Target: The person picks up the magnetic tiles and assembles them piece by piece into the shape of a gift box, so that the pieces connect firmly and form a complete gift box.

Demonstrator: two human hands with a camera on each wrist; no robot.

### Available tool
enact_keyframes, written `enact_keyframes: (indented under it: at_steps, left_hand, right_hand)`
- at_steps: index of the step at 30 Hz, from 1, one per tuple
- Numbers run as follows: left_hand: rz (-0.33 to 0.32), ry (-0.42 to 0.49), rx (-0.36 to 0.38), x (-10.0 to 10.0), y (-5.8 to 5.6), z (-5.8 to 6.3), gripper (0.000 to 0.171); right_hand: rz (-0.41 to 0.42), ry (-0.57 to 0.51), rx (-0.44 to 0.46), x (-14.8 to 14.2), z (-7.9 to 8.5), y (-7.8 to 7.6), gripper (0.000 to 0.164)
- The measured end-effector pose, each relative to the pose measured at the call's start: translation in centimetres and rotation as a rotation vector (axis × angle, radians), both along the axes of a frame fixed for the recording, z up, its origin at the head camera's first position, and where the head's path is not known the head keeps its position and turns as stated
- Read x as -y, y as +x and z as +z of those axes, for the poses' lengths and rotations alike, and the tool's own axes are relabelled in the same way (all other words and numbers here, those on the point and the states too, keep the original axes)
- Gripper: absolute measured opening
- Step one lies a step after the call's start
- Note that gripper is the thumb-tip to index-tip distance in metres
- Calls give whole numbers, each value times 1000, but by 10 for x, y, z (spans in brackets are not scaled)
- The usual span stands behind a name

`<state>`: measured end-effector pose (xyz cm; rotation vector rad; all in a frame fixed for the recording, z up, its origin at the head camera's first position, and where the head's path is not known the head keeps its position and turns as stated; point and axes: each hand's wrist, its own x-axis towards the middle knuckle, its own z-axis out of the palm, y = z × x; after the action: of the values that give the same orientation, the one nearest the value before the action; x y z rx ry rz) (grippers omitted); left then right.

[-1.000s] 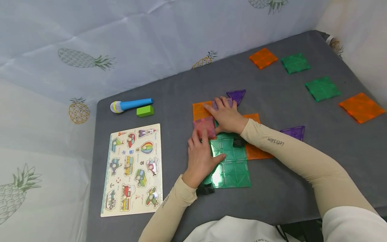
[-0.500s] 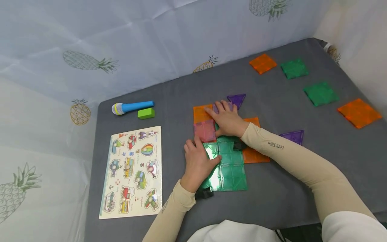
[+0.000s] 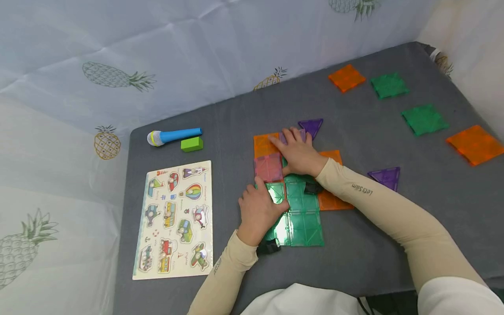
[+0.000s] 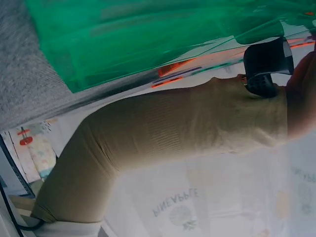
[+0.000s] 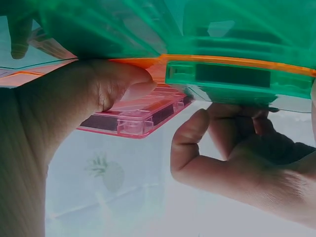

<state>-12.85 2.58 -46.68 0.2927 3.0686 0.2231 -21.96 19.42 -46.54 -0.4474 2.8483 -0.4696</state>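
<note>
Translucent magnetic tiles make a flat patch on the table. Along its left side, my left hand (image 3: 257, 214) holds a small green square tile (image 3: 277, 191), fingers at its outer edge and thumb across near the seam. My right hand (image 3: 299, 153) rests spread over the far part, fingertips on a light purple square tile (image 3: 281, 138). Its thumb (image 5: 123, 86) lies beside a pink square tile (image 3: 268, 167), which borders an orange tile (image 3: 265, 145). Large green tiles (image 3: 306, 227) form the near part. The right forearm partly hides more orange tiles (image 3: 330, 200).
A purple triangle tile (image 3: 311, 126) lies behind the patch, another purple triangle (image 3: 387, 177) to its right. Loose orange (image 3: 346, 78) and green tiles (image 3: 424, 119) lie far right. At left are a puzzle board (image 3: 173, 221), toy microphone (image 3: 175, 136) and green block (image 3: 191, 144).
My left hand has drawn back off the pink tile toward me, onto the small green tile. The right hand stays over the far tiles. The whole view has shifted slightly.
</note>
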Motion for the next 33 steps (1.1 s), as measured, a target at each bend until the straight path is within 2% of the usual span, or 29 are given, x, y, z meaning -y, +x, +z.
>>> enact_keyframes:
  at_steps: [4, 11, 15, 20, 25, 29, 33]
  left_hand:
    - [2, 88, 44, 7, -4, -2, 75]
    - [25, 365, 185, 22, -7, 0, 86]
    - [39, 452, 198, 28, -8, 3, 89]
    - [50, 489, 142, 33, -8, 8, 88]
    - [115, 480, 41, 50, -8, 16, 75]
    - [151, 459, 35, 59, -7, 21, 61]
    - [119, 464, 30, 58, -4, 23, 58]
  right_hand:
    - [0, -16, 22, -1, 1, -1, 106]
    - [-2, -7, 25, -1, 1, -2, 106]
    - [-4, -8, 24, 0, 0, -2, 105]
    - [-2, -6, 20, -1, 0, -2, 105]
    - [4, -14, 23, 0, 2, -1, 104]
    - [-4, -9, 24, -1, 2, -1, 104]
    - [-8, -18, 40, -1, 3, 0, 104]
